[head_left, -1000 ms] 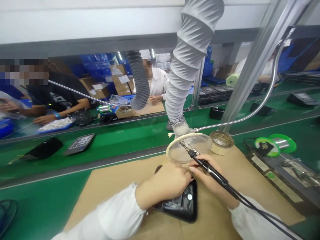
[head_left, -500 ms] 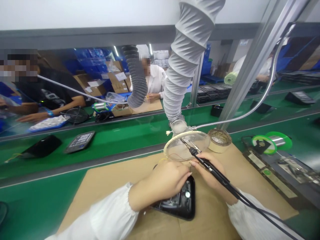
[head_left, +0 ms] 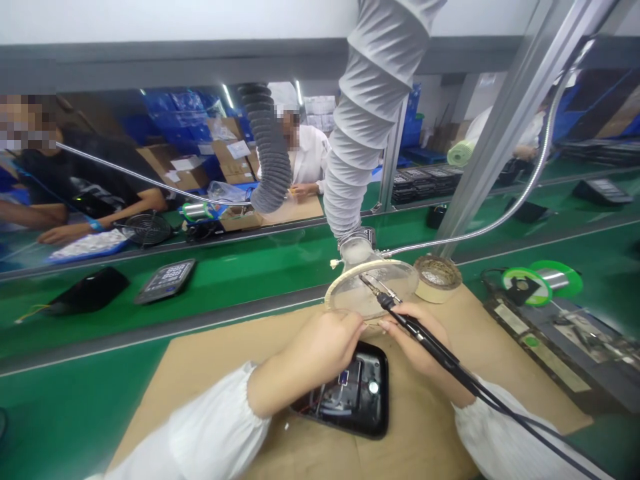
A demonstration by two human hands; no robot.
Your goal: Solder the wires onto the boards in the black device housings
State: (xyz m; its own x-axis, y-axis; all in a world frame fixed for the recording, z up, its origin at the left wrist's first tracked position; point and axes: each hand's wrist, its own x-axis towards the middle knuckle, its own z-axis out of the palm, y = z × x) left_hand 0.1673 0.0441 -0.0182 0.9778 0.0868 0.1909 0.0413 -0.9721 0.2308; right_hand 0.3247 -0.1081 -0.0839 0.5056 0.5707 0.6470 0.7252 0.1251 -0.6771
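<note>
1. The right hand (head_left: 421,341) pinches a black soldering iron (head_left: 417,331) between thumb and fingers, pen-style, its metal tip seen through a round clear shield (head_left: 373,290).
2. The left hand (head_left: 313,353) has its fingers pressed together and curled, just above an open black casing (head_left: 357,417); whether they pinch anything, I cannot tell.
3. The casing lies on a brown mat (head_left: 430,427), showing wires and a small blue label (head_left: 343,378), too small to read.
4. A tape roll (head_left: 437,280) sits beside the shield, with a green solder spool (head_left: 543,283) farther right, its label unreadable.
5. A pleated fume hose (head_left: 350,180) rises from behind the shield.
</note>
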